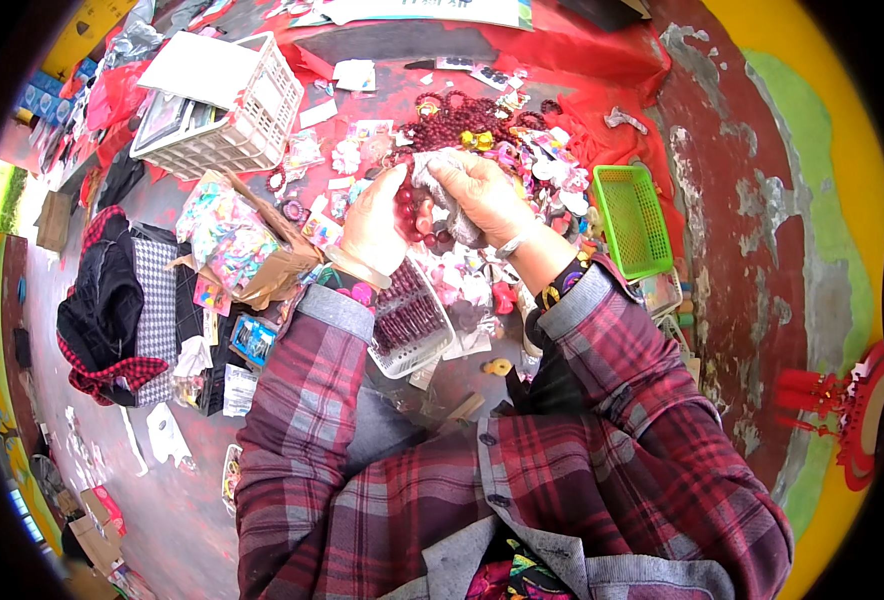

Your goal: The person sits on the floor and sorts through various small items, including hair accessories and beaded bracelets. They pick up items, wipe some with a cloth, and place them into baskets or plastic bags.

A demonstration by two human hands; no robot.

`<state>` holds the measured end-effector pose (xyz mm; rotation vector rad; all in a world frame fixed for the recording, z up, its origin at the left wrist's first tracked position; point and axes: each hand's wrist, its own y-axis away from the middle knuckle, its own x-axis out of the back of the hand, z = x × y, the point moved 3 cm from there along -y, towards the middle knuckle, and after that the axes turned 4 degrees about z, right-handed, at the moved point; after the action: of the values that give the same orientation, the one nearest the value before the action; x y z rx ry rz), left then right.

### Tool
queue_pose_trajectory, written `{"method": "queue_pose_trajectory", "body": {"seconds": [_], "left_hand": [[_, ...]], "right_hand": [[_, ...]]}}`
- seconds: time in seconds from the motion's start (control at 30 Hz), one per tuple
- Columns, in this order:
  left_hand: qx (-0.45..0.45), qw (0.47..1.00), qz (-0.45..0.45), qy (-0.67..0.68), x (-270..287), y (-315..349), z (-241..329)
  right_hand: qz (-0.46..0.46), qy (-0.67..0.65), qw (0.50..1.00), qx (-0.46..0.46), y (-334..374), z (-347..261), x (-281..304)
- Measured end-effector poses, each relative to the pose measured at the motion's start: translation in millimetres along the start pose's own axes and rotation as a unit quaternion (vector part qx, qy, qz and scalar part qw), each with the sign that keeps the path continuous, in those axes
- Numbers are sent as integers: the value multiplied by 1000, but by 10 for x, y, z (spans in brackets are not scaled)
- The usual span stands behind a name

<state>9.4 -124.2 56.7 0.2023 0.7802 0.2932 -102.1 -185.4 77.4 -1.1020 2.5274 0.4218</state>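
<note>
My left hand (pixel 374 225) is closed on a bracelet of dark red beads (pixel 405 212), held up over the heaped goods. A crumpled grey cloth (pixel 440 190) is in my right hand (pixel 484 197), pressed against the beads; the cloth hides part of the bracelet. Below my hands stands a white plastic basket (pixel 424 362) with rows of similar dark red bracelets (pixel 402 312) in it. Just beyond my hands lies a pile of dark red beads (pixel 452 122), with yellow shiny pieces (pixel 477 140) at its near side.
A bright green basket (pixel 634 222) stands to the right. On the left are a torn cardboard box (pixel 280 272) of colourful packets, a white crate (pixel 224 120) and a dark jacket (pixel 110 300) over a checked surface. Small trinkets (pixel 562 170) are scattered around the pile.
</note>
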Motion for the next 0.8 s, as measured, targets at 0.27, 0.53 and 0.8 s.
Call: {"method": "queue_pose_trajectory", "body": {"seconds": [0.27, 0.53, 0.8], "left_hand": [[83, 992, 0, -96, 28, 64, -21], [-9, 990, -31, 138, 68, -71, 131], [34, 993, -9, 110, 78, -44, 46]], "right_hand": [[141, 238, 960, -43, 140, -271, -131], [73, -214, 968, -106, -126, 56, 242], [-19, -59, 998, 24, -65, 81, 27]]}}
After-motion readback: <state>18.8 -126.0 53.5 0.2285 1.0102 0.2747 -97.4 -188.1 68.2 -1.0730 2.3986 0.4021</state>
